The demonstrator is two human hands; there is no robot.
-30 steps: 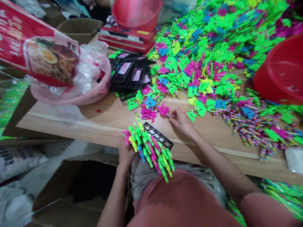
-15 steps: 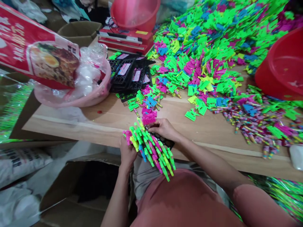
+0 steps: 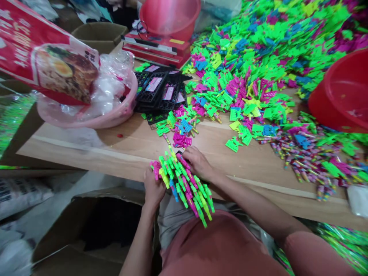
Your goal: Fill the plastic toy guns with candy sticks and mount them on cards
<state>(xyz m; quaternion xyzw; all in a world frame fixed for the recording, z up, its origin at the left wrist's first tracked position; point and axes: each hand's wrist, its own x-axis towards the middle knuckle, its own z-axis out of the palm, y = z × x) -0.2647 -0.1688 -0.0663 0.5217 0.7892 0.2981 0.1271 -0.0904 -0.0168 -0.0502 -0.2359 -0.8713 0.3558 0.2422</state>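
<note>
My left hand (image 3: 154, 186) is closed around the left end of a black perforated tray (image 3: 178, 153), mostly hidden under rows of neon plastic pieces (image 3: 184, 184). These green, pink, yellow and blue pieces stick out of it, tilted toward my body. My right hand (image 3: 198, 164) is at the tray's far side with fingers curled. Its fingertips are at a pink plastic piece (image 3: 183, 160) at the far edge of the rows; the exact grip is partly hidden. Just beyond, more pink pieces (image 3: 181, 139) lie on the wooden table (image 3: 132, 151).
A large heap of neon pieces (image 3: 258, 65) covers the back right, near a red tub (image 3: 342, 92) and small striped parts (image 3: 299, 157). Black trays (image 3: 155, 92) are stacked beside a pink basin (image 3: 115, 119). An open carton (image 3: 63, 226) stands below, left.
My right hand has brought a pink piece down from beyond the tray to its far edge. The tray has tilted so its dark surface is hidden. My left hand keeps its hold.
</note>
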